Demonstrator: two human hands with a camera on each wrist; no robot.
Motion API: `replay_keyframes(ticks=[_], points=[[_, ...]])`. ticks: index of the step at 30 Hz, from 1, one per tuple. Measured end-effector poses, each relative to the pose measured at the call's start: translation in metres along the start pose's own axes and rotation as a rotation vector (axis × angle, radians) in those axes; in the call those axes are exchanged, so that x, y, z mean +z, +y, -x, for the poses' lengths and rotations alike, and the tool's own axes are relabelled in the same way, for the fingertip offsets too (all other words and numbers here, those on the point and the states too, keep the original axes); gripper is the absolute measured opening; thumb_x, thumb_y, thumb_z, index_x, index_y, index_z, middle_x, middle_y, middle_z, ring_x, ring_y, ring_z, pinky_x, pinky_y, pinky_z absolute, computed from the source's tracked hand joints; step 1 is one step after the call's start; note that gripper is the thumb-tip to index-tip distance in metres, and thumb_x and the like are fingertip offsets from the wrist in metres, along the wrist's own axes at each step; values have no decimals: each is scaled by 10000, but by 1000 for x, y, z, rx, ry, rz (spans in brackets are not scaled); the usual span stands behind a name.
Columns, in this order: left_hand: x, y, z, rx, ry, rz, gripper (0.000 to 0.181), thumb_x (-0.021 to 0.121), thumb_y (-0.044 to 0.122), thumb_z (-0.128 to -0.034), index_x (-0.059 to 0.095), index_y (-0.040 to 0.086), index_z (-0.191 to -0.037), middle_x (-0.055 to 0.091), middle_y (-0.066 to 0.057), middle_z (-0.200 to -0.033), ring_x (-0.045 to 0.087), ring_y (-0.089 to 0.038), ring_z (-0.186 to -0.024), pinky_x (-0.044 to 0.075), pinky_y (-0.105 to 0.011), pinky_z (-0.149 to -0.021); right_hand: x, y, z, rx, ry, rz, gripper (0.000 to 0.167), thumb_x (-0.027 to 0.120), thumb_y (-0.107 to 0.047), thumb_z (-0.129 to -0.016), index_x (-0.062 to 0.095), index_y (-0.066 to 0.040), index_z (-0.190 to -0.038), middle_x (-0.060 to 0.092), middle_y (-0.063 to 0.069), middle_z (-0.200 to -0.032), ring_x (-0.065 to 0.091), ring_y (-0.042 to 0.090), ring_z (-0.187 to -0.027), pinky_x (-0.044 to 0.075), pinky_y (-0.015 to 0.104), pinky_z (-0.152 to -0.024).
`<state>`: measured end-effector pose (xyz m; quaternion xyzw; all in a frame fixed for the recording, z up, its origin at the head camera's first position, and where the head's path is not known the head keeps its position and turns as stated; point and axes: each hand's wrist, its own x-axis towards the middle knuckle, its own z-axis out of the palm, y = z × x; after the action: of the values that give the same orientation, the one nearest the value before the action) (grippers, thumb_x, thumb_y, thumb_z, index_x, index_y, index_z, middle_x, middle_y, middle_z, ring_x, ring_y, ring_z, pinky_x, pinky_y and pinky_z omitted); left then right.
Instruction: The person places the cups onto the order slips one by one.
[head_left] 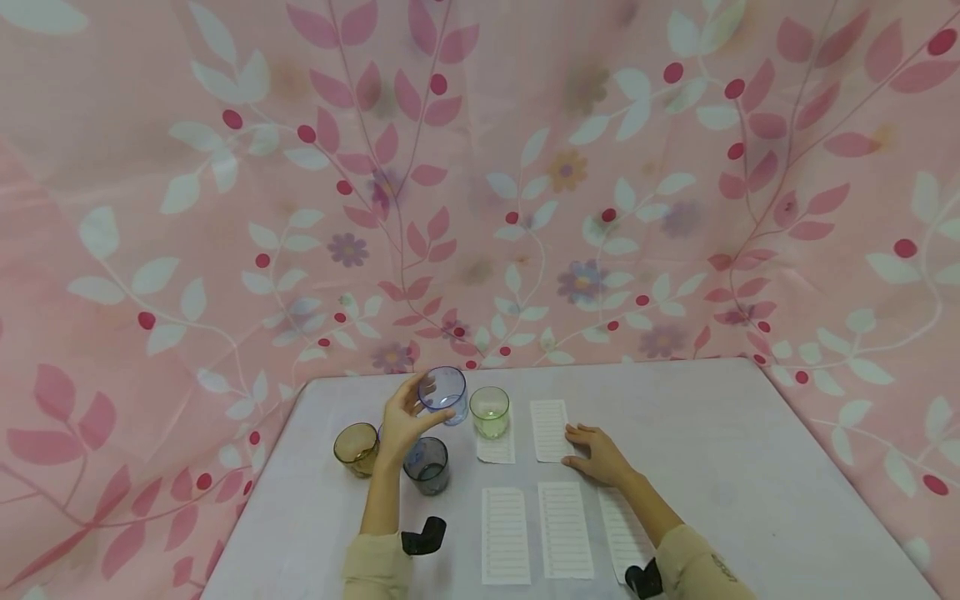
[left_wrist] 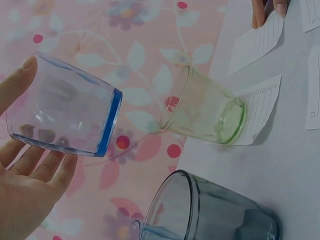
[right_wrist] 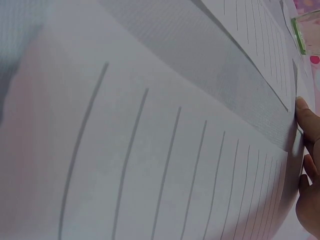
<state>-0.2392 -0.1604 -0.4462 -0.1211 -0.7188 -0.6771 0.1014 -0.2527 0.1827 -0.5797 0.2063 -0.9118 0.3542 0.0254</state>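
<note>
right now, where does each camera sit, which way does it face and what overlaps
Head: worn on the person's head, facing forward and down over the table to the flowered cloth; both sleeves, left grip and right grip show.
Left wrist: on that wrist, facing the blue glass it holds; left grip at the left edge, right fingertips at the top.
Right wrist: on that wrist, looking low across lined papers; part of the right grip shows at the right edge.
Shared: head and left wrist both show the blue glass and green glass.

Smooth, glossy, glass-like blue cup [left_wrist: 75,107]; matt paper sheets [head_left: 549,431]
</note>
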Motion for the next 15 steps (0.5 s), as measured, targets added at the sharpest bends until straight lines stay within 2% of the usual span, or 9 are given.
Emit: replay_keyframes(ticks=[5,15], points=[[12,15,-4,11,-25,-2,738,746,-103,-709,388,-113,-1355,457,-321,-1327,418,-462,-1247,300,-577,-1052,-1,-1,0,-8,-4,21,504,734,-202,-811,585,93,-1191,518,208,-1321,423,445,-1241,328,575,-1022],[34,15,-23,6,-69,59,735,729,-133,-692,376,-158,-1337,429,-363,-1326,410,-504,-1229,312,-583,-1042,-3,-5,1,-19,-3,27,497,735,-187,-807,586,102,-1183,521,223,-1313,426,455,-1231,328,581,-1016]])
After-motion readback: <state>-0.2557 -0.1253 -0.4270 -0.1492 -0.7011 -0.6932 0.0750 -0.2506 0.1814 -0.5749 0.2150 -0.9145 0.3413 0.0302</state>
